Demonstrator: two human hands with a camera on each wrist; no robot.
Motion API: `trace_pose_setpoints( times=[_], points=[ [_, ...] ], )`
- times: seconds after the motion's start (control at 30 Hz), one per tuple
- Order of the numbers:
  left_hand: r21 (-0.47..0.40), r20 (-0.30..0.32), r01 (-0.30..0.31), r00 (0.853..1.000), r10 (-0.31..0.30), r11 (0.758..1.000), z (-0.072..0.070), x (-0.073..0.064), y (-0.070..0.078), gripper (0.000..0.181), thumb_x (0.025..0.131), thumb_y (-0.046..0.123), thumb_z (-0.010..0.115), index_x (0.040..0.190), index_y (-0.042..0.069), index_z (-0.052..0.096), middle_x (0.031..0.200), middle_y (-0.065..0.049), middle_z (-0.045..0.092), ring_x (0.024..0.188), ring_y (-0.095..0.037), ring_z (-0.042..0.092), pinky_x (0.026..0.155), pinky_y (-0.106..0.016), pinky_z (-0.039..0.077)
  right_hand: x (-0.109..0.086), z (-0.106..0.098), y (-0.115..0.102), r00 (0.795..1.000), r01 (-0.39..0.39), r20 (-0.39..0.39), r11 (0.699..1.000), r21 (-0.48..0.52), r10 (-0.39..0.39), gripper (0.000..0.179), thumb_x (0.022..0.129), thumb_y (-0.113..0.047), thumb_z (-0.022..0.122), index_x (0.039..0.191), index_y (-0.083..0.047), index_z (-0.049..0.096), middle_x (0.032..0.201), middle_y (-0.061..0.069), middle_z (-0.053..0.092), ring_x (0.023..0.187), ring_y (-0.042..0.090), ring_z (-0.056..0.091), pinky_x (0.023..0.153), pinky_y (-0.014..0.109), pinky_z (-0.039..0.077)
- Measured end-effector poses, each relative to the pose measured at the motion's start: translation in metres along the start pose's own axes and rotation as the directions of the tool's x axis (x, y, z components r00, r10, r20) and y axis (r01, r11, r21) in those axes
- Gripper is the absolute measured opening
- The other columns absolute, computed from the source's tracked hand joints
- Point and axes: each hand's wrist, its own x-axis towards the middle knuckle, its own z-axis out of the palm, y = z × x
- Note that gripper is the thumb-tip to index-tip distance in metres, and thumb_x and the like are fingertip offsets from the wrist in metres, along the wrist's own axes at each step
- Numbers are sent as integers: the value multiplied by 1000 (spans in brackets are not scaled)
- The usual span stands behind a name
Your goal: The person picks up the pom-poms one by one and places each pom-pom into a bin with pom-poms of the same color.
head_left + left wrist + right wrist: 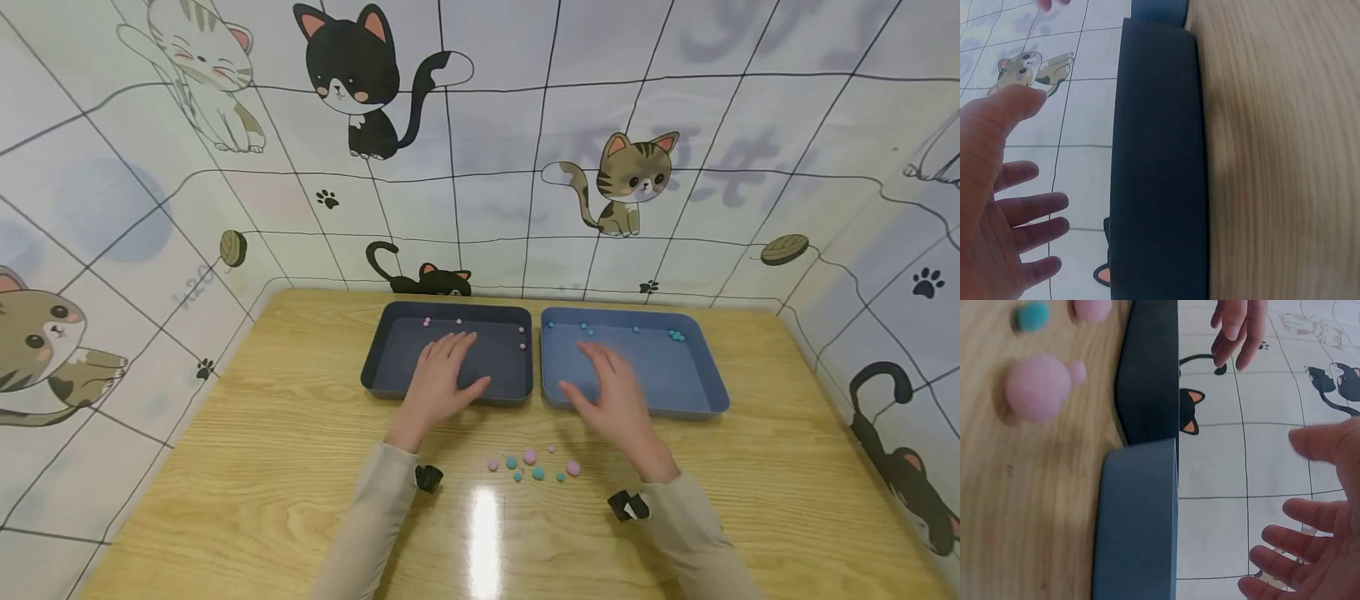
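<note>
My left hand (439,385) is over the near edge of a dark navy tray (382,358), fingers spread and holding nothing. Several small pink balls (427,322) lie inside that tray, along its back and right. To the right, my right hand (619,407) is above the front left part of a blue tray (675,375), its fingers spread and nothing between them. Small teal balls (676,336) sit toward the back of the blue tray. On the table between my wrists lies a loose group of fuzzy pink pompoms (1038,387) and teal pompoms (1033,317) of mixed sizes.
The two trays stand side by side near the back of the wood-grain table (262,433). A cloth (495,125) with printed cats and grid lines rises behind and on both sides. Small black devices (628,506) are worn at the wrists.
</note>
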Motion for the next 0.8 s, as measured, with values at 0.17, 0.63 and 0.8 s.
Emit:
trace_pose_setpoints(
  times=[0.17, 0.63, 0.8],
  points=[
    [-49, -24, -31, 999, 30, 998, -6, -10, -11, 62, 86, 37, 64, 135, 4, 47, 133, -15, 51, 125, -33, 43, 103, -52, 32, -13, 0, -3, 998, 47, -46, 995, 86, -43, 51, 76, -7, 75, 121, 5, 55, 114, 22, 58, 101, 38, 54, 80, 52, 46],
    [-85, -60, -91, 994, 86, 992, -14, -31, -32, 51, 82, 24, 72, 124, 0, 56, 122, -15, 59, 112, -32, 54, 93, -47, 43, -47, 0, -10, 997, -52, 76, 964, 261, 34, 34, 76, 2, 73, 108, 3, 61, 99, 15, 62, 88, 30, 59, 65, 42, 52],
    [-83, -65, -100, 993, 95, 992, -15, -38, -40, 49, 80, 19, 73, 121, -2, 58, 119, -16, 60, 109, -32, 55, 90, -47, 46, -55, 0, -10, 975, -161, 199, 927, 340, 96, 29, 77, 4, 71, 104, 3, 61, 98, 16, 63, 85, 32, 58, 65, 37, 53]
  ],
)
